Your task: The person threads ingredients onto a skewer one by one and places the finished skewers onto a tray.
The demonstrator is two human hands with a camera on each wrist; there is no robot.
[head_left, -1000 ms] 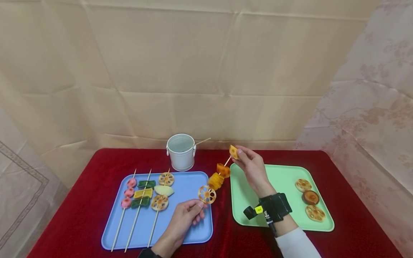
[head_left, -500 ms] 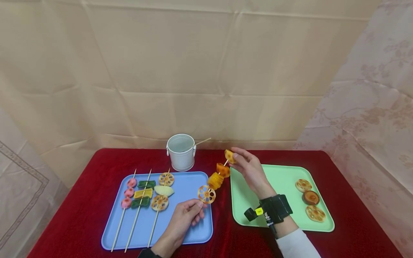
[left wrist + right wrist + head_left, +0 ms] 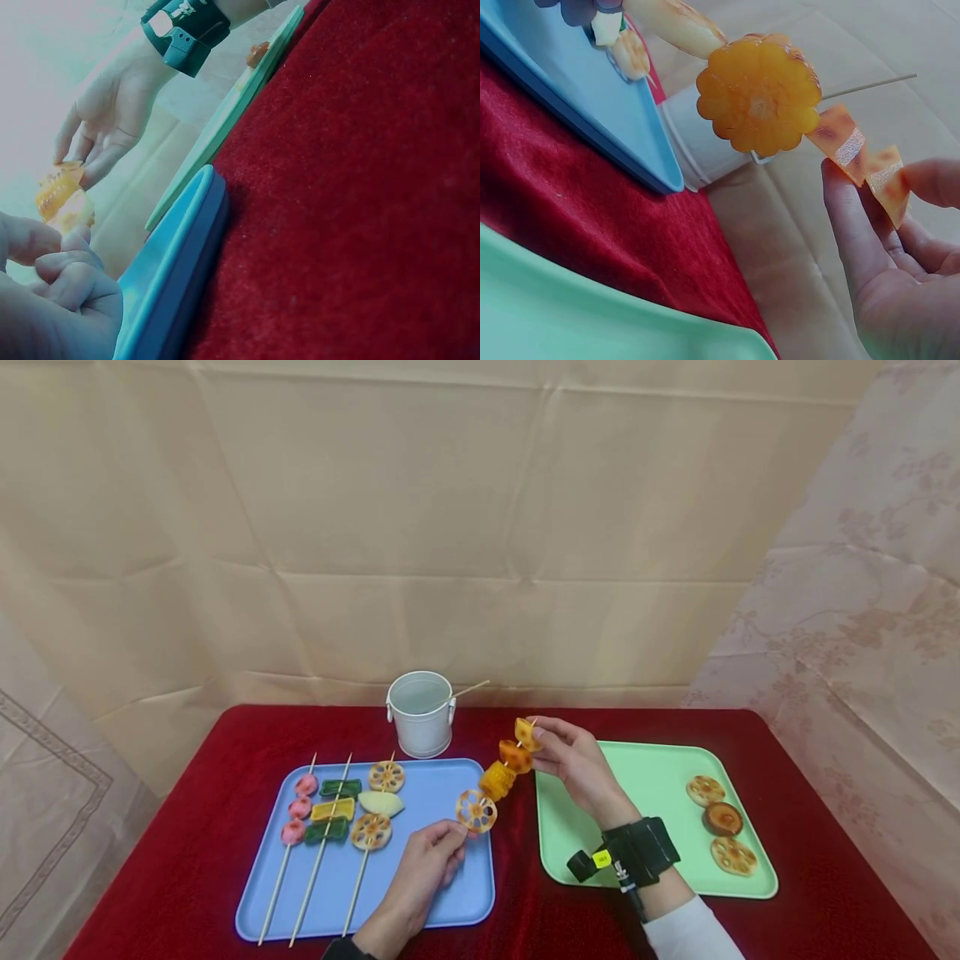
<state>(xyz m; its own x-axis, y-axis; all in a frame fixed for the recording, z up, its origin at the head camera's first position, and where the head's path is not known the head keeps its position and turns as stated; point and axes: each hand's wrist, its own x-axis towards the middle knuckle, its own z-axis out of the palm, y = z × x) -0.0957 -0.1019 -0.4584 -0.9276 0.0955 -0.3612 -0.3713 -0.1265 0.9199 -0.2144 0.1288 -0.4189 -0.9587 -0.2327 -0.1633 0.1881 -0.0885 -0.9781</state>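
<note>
Over the right edge of the blue tray (image 3: 438, 777), my left hand (image 3: 420, 870) pinches a skewer just below a lotus root slice (image 3: 462, 811). Above that slice the skewer carries a corn piece (image 3: 497, 781) and an orange, browned piece (image 3: 515, 757). My right hand (image 3: 583, 768) holds a yellow, browned piece (image 3: 527, 735) at the skewer's top between thumb and fingers. The skewer's pale tip shows just past that piece. In the right wrist view, the corn (image 3: 761, 97) appears end-on, with the fingers beside the two upper pieces. The skewer's lower end is hidden by my left hand.
Three loaded skewers lie on the blue tray's left side, including one with pink balls (image 3: 300, 807). A white bucket (image 3: 422, 727) with a thin stick (image 3: 472, 687) stands behind. The green tray (image 3: 652, 756) holds two lotus root slices (image 3: 733, 857) and a mushroom-like brown piece (image 3: 722, 819).
My right hand has moved down and left, bringing the yellow piece down the skewer close to the orange one. The tip now shows beyond it. My left hand has shifted slightly left.
</note>
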